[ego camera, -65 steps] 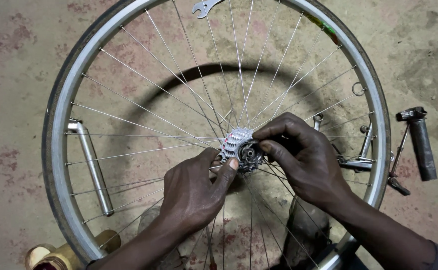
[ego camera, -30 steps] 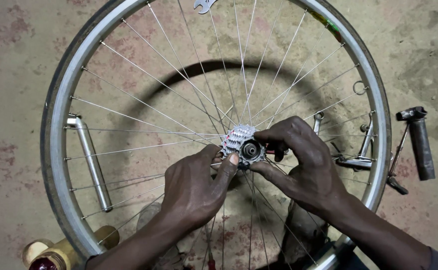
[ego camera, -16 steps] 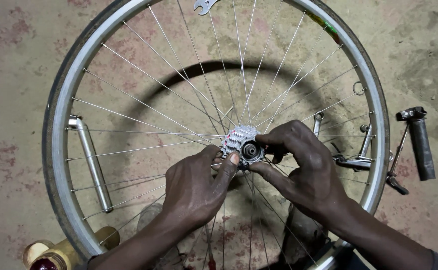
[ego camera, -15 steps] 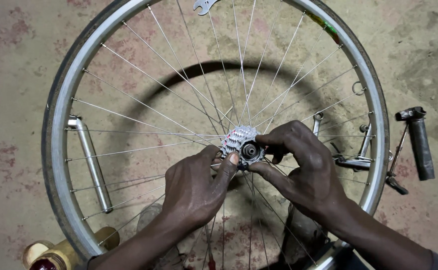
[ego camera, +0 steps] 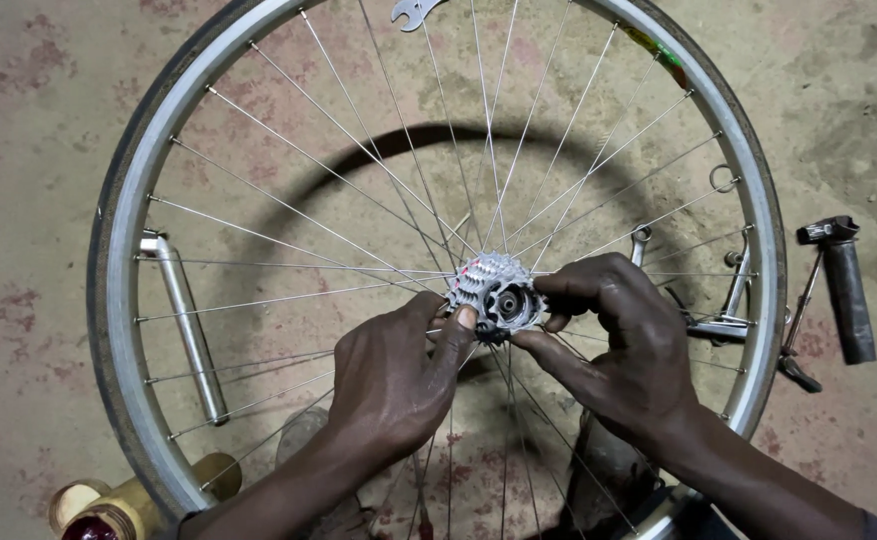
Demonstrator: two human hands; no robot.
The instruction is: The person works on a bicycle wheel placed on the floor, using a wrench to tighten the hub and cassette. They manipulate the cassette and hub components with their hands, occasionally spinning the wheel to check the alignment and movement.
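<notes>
A spoked bicycle wheel with a silver rim (ego camera: 123, 260) lies flat below me over the concrete floor. At its centre sits a toothed silver cog cluster (ego camera: 493, 290) on the hub. My left hand (ego camera: 398, 380) reaches through the spokes and its fingertips press the cluster's left side. My right hand (ego camera: 623, 345) pinches the cluster's right side between thumb and fingers. Both forearms come in from the bottom edge.
A silver tube (ego camera: 186, 325) lies on the floor under the left spokes. A wrench (ego camera: 413, 10) shows at the top. Small wrenches (ego camera: 728, 300) and a dark-handled tool (ego camera: 843, 290) lie at the right. A yellowish roll (ego camera: 118, 505) sits bottom left.
The hands stay on the cog cluster. My right fingers have shifted slightly around its right side, uncovering more of the hub centre; the wheel has barely moved.
</notes>
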